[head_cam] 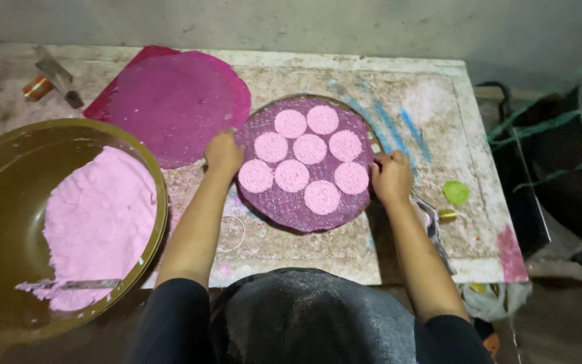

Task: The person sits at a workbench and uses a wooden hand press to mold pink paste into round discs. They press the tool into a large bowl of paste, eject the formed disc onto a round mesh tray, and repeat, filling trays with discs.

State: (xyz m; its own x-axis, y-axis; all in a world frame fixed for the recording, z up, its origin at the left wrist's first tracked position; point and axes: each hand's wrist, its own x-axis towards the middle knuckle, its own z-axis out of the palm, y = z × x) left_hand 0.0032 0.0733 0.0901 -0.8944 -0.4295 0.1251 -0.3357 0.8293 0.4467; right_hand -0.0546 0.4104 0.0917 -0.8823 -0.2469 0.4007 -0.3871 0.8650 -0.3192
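Note:
A round woven tray [304,216] covered with purple mesh lies on the stained table [432,101]. Several flat pink dough discs [310,149] lie on it in rows. My left hand [223,154] grips the tray's left rim. My right hand [391,176] grips its right rim. Both hands are closed on the edge.
A large olive bowl [8,175] at the left holds pink dough [99,222] with a flat blade [69,284] in it. A purple mesh sheet [173,104] lies behind the tray. A green lid [456,192], a ring [232,234], a knife [58,75] and a dark crate [560,155] are nearby.

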